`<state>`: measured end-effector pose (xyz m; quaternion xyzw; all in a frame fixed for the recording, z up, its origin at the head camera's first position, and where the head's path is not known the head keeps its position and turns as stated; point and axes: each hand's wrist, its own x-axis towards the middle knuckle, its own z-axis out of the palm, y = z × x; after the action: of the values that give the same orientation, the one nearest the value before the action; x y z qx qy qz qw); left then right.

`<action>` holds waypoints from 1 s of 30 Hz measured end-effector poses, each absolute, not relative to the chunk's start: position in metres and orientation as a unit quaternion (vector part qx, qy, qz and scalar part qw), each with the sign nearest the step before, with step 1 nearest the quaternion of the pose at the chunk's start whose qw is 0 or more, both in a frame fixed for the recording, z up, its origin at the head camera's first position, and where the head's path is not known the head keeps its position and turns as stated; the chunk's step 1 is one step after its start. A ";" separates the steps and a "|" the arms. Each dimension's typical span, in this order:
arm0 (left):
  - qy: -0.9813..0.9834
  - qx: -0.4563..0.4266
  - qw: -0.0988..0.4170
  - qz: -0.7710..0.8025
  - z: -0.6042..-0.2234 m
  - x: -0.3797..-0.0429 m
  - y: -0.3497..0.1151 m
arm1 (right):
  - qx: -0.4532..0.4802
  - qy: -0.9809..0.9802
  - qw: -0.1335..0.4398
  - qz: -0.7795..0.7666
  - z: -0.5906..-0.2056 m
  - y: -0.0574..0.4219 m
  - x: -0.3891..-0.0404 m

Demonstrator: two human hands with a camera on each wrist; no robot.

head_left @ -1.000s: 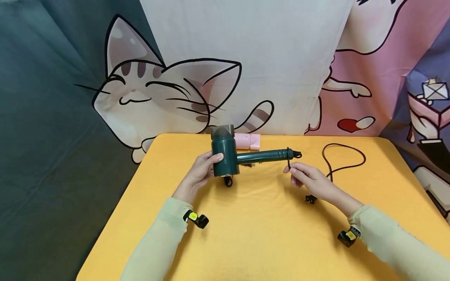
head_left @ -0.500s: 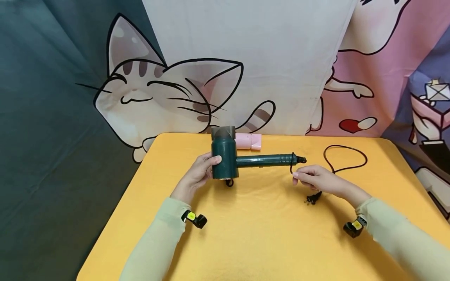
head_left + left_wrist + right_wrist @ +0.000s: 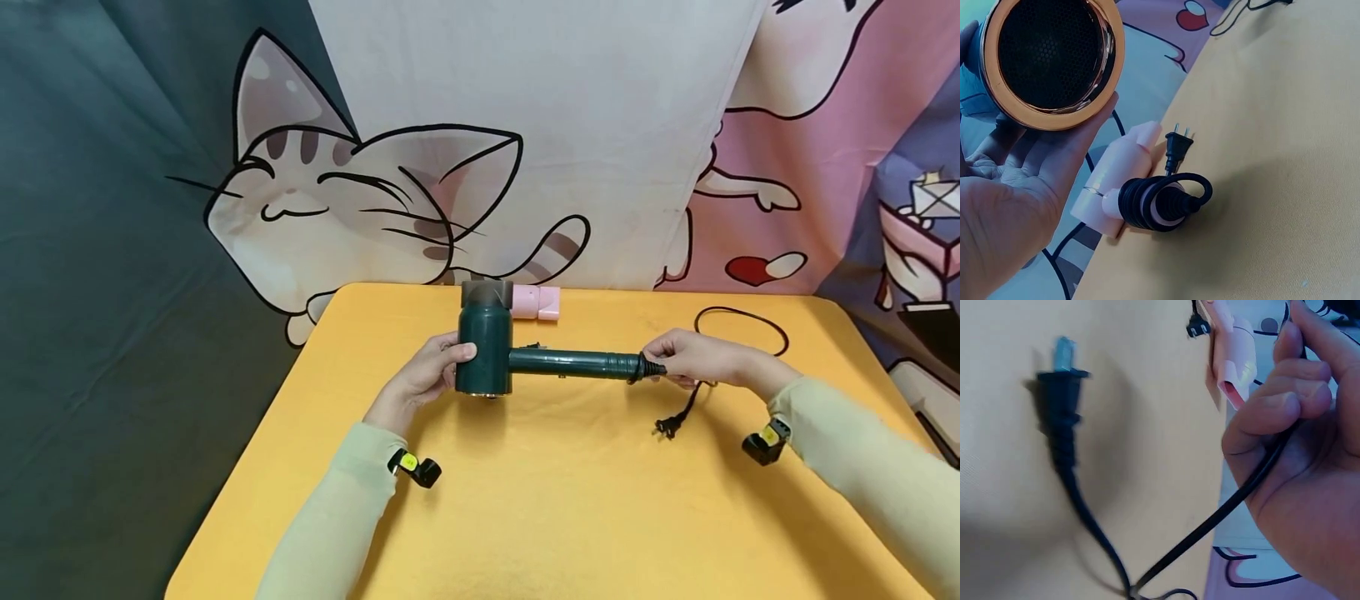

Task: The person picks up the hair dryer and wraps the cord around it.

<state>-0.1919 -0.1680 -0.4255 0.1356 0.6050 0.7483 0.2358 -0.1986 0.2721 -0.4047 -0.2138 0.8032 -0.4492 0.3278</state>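
A dark green hair dryer is raised above the yellow table, its handle pointing right. My left hand grips the barrel, thumb on the near side. In the left wrist view the dryer's copper-coloured ring and mesh back face that camera. At the handle's end, my right hand pinches the black cord, which also runs through its curled fingers in the right wrist view. A turn of cord lies round the handle end. Below that hand hangs the cord's two-pin plug.
Behind the green dryer, a pink hair dryer lies on the yellow table. Its cord is wound round the handle, with its plug sticking out. Printed cloth hangs behind the table's back edge.
My right hand has moved right and then up to the handle's tip, drawing the cord round it. The green dryer has come down slightly and shifted a little right in my left hand.
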 end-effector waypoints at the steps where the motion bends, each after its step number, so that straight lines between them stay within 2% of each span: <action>1: 0.609 0.135 0.238 0.745 -0.426 -0.192 -0.168 | -0.219 0.808 0.329 -0.437 -0.401 0.272 -0.201; 19: 0.649 0.108 0.232 0.716 -0.426 -0.196 -0.164 | -0.233 0.868 0.341 -0.276 -0.343 0.229 -0.226; 30: 0.654 0.059 0.200 0.727 -0.428 -0.200 -0.163 | -0.244 0.883 0.276 -0.289 -0.322 0.229 -0.219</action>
<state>-0.1996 -0.1633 -0.4279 0.0588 0.6544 0.7269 0.2000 -0.2187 0.2290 -0.3216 -0.2444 0.8834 -0.2894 0.2760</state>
